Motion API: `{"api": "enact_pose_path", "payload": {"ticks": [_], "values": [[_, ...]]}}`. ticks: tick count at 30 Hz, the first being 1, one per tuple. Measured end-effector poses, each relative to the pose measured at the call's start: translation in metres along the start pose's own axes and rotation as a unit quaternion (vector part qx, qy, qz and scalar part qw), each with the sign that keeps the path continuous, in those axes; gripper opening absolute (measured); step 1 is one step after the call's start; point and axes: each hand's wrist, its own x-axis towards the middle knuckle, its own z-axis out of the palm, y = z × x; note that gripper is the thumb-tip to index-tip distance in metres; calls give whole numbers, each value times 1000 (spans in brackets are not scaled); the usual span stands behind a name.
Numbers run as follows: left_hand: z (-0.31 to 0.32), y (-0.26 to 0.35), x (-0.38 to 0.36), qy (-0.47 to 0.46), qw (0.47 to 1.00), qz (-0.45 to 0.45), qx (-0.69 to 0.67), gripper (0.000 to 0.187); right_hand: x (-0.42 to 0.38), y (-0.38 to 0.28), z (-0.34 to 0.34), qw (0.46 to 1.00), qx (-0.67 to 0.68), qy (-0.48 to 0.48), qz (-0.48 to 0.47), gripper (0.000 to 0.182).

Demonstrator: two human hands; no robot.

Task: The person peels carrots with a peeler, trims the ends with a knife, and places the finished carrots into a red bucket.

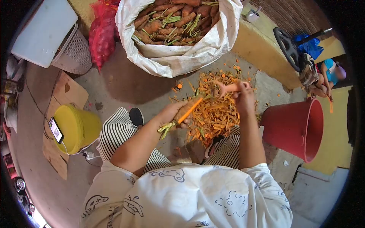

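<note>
My left hand [175,114] is closed around a carrot [191,108]. A bright orange strip runs along the carrot's otherwise brown, dirty skin, and its cut green stalks stick out toward my body. In my right hand [244,99] is a peeler [227,88] with a pale orange handle, its forked head pointing left, just beyond the carrot's tip and apart from it. Below both hands a heap of carrot peelings [216,121] covers the floor. A white woven sack [167,68] full of unpeeled carrots [176,24] stands in front of me.
At right stands a red bucket [285,127], beside a low yellow wall [262,53]. To the left are a yellow bucket [81,127] with a phone [56,130] on top, and a white basket [74,55]. A red net bag [102,34] leans near the sack. Another person [330,76] sits far right.
</note>
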Motion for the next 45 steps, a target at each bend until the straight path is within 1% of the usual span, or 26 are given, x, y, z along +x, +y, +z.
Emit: {"api": "enact_pose_path", "payload": {"ticks": [2, 3, 4, 5, 6, 8, 10, 13, 15, 17, 18, 19, 20, 22, 23, 26, 29, 30, 32, 33, 34, 36, 37, 39, 43, 45], "values": [[-4, 0, 3, -15, 1000, -7, -20, 34, -35, 7, 40, 991, 38, -125, 40, 14], [-6, -2, 6, 5, 1000, 24, 10, 33, -46, 14, 49, 980, 9, -179, 88, 14], [-7, -6, 10, 26, 997, 55, 41, 32, -55, 18, 63, 968, 73, -214, 109, 15], [-8, -7, 12, 47, 993, 86, 71, 32, -47, 27, 58, 973, 52, -194, 112, 15], [-7, -6, 9, 38, 997, 53, 47, 31, -35, 38, 48, 977, 31, -174, 116, 16], [-5, -1, 2, 19, 1000, -13, -2, 30, -5, 39, 30, 996, 51, -50, 56, 16], [-8, -2, 2, 30, 1000, -7, 7, 31, 19, 29, 7, 998, -34, 57, 10, 16], [-6, 1, -2, 30, 1000, 0, 7, 32, 10, 16, 9, 999, -4, 22, -23, 14], [-17, -4, 4, 27, 999, -16, -42, 31, -26, 12, 42, 996, 41, -81, 24, 13], [-12, -2, 2, 73, 990, 29, 115, 30, -56, 17, 66, 978, 22, -190, 76, 14], [-11, -2, 2, 96, 975, 51, 194, 30, -63, 22, 75, 967, 88, -216, 97, 15], [-16, -4, -1, 18, 920, 171, 353, 30, -56, 29, 69, 965, 98, -219, 103, 15], [-18, -6, 0, 11, 965, 119, 235, 30, -44, 40, 58, 963, 108, -220, 109, 15], [-11, -4, -1, -5, 1000, 16, -12, 30, -21, 47, 38, 985, 92, -103, 101, 15], [-13, -3, -1, 45, 999, 11, -10, 30, -11, 44, 27, 991, 94, -51, 80, 13], [-8, -2, -5, 51, 999, 9, -14, 29, 19, 40, -14, 996, -37, 78, -1, 12], [-26, -6, 3, -25, 995, -15, -97, 28, -14, 15, 22, 1000, 11, 27, -9, 12], [-24, -8, 3, -9, 998, 7, -54, 28, -28, 16, 38, 999, 48, -19, -15, 13], [-15, -6, 1, 24, 998, 52, 38, 28, -57, 16, 64, 982, 89, -152, 69, 14], [-17, -8, 4, 92, 979, 97, 151, 27, -58, 22, 68, 976, 94, -181, 78, 13], [-16, -7, 3, 54, 990, 73, 106, 28, -56, 32, 67, 969, 100, -208, 87, 13], [-15, -5, 3, -22, 999, 22, 13, 28, -26, 53, 42, 982, 129, -111, 83, 13], [-21, -4, 3, -23, 1000, -4, -2, 29, -9, 57, 26, 985, 142, -62, 81, 14], [-17, -5, -1, 0, 1000, 6, 1, 29, 14, 41, 1, 998, -4, 59, 25, 14], [-10, -1, -7, 36, 998, 11, -42, 25, -8, 19, 17, 998, 35, 46, -15, 12], [4, 0, -11, 69, 996, 47, 19, 22, -38, 21, 48, 994, 72, -63, 43, 10]]}}
